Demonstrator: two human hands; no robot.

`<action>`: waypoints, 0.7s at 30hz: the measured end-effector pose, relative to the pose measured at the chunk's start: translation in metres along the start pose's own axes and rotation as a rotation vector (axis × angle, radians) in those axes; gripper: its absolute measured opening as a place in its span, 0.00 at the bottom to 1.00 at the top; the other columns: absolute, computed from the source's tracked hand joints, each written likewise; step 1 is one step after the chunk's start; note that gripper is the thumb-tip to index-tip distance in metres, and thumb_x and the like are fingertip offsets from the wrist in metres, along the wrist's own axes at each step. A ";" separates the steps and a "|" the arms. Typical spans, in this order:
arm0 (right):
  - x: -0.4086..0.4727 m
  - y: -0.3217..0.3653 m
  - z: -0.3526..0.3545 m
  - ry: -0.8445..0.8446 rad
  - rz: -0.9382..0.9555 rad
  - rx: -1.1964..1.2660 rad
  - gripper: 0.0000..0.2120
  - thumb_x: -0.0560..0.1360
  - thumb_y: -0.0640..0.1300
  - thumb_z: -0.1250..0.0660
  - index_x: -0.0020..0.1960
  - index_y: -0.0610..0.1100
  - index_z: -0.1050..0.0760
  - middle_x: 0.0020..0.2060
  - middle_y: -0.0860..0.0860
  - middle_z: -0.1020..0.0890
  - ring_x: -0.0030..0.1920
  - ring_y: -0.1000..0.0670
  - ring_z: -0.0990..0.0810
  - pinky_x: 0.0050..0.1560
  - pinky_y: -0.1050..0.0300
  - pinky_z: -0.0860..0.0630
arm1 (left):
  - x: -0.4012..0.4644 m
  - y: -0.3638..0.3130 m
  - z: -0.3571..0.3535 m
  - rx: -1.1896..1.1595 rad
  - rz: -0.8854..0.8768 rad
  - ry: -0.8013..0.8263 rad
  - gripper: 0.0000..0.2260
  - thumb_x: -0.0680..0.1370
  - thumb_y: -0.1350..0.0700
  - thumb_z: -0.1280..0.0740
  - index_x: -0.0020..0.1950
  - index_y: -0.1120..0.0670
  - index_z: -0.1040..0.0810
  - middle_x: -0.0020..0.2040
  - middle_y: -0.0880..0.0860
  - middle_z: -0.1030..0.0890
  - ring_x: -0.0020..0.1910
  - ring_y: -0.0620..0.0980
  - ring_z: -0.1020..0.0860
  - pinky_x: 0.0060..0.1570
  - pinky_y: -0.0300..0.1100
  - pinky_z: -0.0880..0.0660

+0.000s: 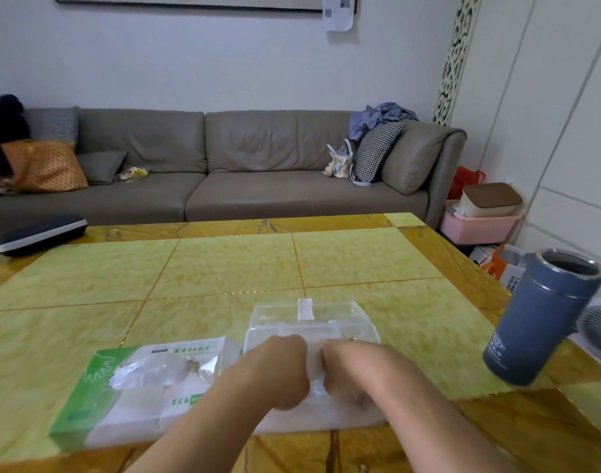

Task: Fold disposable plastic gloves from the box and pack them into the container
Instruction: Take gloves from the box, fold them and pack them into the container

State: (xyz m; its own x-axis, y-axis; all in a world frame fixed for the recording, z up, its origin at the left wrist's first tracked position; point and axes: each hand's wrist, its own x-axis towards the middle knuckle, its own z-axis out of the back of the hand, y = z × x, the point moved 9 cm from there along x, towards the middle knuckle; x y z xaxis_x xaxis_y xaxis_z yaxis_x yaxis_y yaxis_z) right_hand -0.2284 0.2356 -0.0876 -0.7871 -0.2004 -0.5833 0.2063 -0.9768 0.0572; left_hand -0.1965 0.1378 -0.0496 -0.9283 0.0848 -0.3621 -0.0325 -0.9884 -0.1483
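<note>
A green-and-white pack of disposable gloves [128,390] lies torn open at the near left of the table. A clear plastic container [309,319] with a white clasp stands just beyond my hands. A translucent plastic glove [326,414] lies flat on the table in front of it. My left hand [278,370] and my right hand [346,370] sit side by side with fingers curled, both gripping the glove's far part. My fingertips are hidden under the hands.
A blue-grey metal flask [544,319] stands open at the table's right edge. A dark glasses case [39,235] lies at the far left corner. A grey sofa [224,172] runs behind the yellow-green table [224,264]. A fan [599,329] is at the right.
</note>
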 end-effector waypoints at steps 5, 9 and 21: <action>0.007 0.004 0.002 -0.080 0.063 0.024 0.07 0.83 0.39 0.39 0.59 0.42 0.24 0.50 0.47 0.25 0.47 0.44 0.28 0.48 0.52 0.27 | -0.010 -0.018 0.023 -0.034 0.017 -0.160 0.07 0.79 0.66 0.39 0.52 0.55 0.28 0.55 0.55 0.22 0.48 0.55 0.23 0.42 0.44 0.29; 0.014 -0.003 -0.007 -0.023 0.024 0.066 0.16 0.80 0.41 0.38 0.66 0.43 0.24 0.56 0.48 0.19 0.52 0.45 0.23 0.60 0.51 0.23 | 0.000 -0.017 0.005 -0.066 -0.018 0.034 0.07 0.81 0.66 0.41 0.54 0.58 0.25 0.48 0.56 0.21 0.50 0.56 0.21 0.40 0.43 0.28; -0.007 -0.014 0.025 -0.360 -0.055 0.194 0.11 0.72 0.40 0.33 0.44 0.53 0.16 0.48 0.52 0.16 0.48 0.47 0.15 0.53 0.52 0.16 | -0.024 0.007 0.013 -0.280 -0.218 -0.160 0.20 0.79 0.64 0.42 0.67 0.50 0.22 0.62 0.50 0.19 0.58 0.51 0.20 0.58 0.47 0.21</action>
State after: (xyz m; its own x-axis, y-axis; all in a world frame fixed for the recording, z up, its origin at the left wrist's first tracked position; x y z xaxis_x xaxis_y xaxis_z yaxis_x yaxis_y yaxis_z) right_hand -0.2405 0.2484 -0.0642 -0.9542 -0.1276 -0.2707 0.0723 -0.9760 0.2054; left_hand -0.1791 0.1276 -0.0296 -0.9576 0.2463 -0.1495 -0.1533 -0.8749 -0.4595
